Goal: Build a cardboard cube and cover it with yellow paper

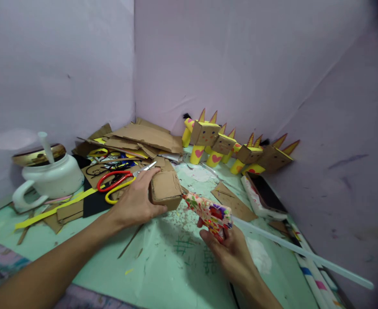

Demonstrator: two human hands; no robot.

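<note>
So the cardboard box (166, 188) is clasped in the left hand (140, 199), mid-frame at the bench (163, 262), and the glue gun (208, 211) is gripped in the right hand (228, 249), tip aimed right at the box's edge (contact can't be made out). The box is already shaped, but gluing looks unfinished, and its visible sides are mostly bare. Horned figures (205, 134) are already stood up, centre-right of the frame.

Craft workspace; glue gun (210, 212); scissors (131, 174), cardboard scraps (147, 136) on green tabletop (111, 270); cardboard-headed figures (205, 134)
</note>
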